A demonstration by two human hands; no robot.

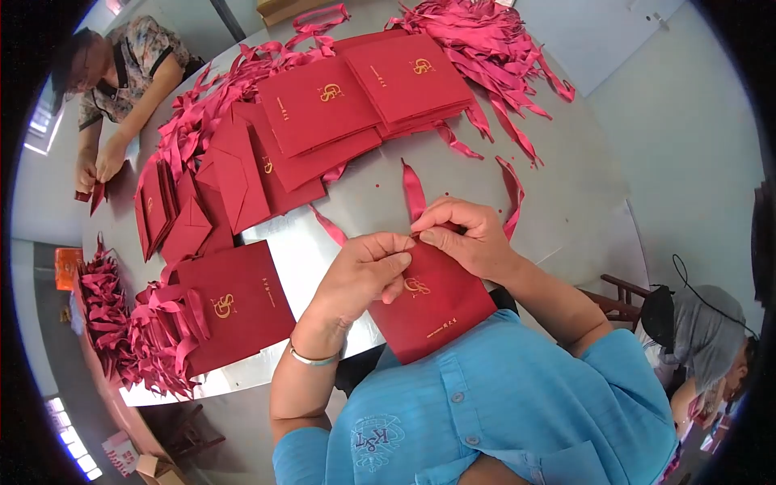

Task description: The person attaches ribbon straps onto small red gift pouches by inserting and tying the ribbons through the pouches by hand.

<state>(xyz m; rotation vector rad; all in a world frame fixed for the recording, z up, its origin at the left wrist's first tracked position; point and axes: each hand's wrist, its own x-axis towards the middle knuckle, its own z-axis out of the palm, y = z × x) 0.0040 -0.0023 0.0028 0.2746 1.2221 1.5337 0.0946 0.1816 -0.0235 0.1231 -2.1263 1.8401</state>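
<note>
A dark red paper bag [432, 315] with a gold emblem lies flat at the table's front edge, against my blue shirt. My left hand [368, 273] is closed in a pinch at the bag's top edge. Close beside it, my right hand [465, 238] also pinches that edge, thumb and forefinger together. The fingers hide exactly what lies between the tips. One pink ribbon [413, 190] stands up behind the right fingers. Another ribbon [327, 225] runs out behind the left hand, and a third ribbon [511, 194] curves beyond the right hand.
Stacked red bags [323, 109] and a heap of pink ribbons [485, 48] cover the table's far side. At left lies a bag with ribbon handles [242, 303] beside more ribbons [153, 347]. A co-worker [129, 89] handles a red piece at the far left; another person [703, 339] is at right.
</note>
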